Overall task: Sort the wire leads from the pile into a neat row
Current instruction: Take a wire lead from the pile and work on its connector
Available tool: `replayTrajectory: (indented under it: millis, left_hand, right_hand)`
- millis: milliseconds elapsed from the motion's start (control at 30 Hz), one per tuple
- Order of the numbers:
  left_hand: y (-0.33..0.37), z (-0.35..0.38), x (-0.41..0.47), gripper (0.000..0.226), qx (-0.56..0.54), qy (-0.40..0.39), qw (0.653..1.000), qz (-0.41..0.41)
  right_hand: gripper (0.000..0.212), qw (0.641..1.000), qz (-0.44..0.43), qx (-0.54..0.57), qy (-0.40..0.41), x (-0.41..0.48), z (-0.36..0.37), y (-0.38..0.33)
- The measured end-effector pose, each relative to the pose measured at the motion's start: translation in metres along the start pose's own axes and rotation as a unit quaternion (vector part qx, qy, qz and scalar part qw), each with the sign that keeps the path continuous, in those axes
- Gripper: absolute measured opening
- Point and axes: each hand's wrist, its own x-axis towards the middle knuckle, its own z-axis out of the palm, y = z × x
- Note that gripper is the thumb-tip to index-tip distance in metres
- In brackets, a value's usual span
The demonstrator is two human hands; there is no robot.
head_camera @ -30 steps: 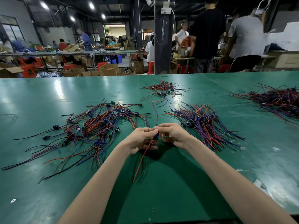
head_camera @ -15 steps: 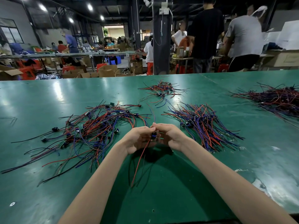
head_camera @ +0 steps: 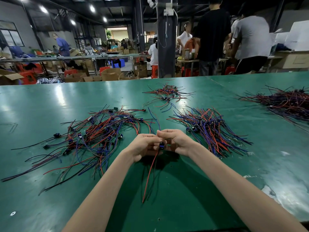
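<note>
Head view: the curled fingers [head_camera: 150, 136] of the left hand [head_camera: 143, 146] and right hand [head_camera: 177, 141] meet and hide most of the wire lead [head_camera: 150, 174]'s small blue-black plug [head_camera: 161, 145]. Both hands pinch the lead there, though the exact grip is hard to see. Its red and dark wires trail below the fingers over the green table [head_camera: 184, 206]. The lead is just right of the tangled pile [head_camera: 100, 139]; the neater row [head_camera: 210, 129] lies farther right of that pile.

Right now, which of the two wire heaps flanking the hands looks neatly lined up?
The right heap, beside the right hand: its leads lie side by side, fanned one way. The left heap is a loose tangle.
</note>
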Motion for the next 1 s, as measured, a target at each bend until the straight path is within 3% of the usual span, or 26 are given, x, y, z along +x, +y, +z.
replayTrajectory:
  millis: [267, 800, 867, 1000]
  left_hand:
    - [-0.002, 0.010, 0.000, 0.012, 0.023, 0.050, 0.998, 0.027]
    - [0.002, 0.020, -0.011, 0.030, 0.044, -0.062, 0.997, 0.017]
    - [0.002, 0.020, -0.011, 0.029, 0.046, -0.059, 0.997, 0.018]
    - [0.001, 0.019, -0.009, 0.028, 0.037, -0.031, 0.998, 0.030]
  right_hand:
    - [0.020, 0.973, -0.130, -0.100, 0.162, 0.008, -0.009, -0.001]
    - [0.015, 0.865, -0.237, -0.246, 0.367, 0.016, -0.043, -0.014]
    - [0.017, 0.866, -0.232, -0.249, 0.367, 0.018, -0.043, -0.014]
    - [0.019, 0.917, -0.184, -0.161, 0.315, 0.016, -0.044, -0.015]
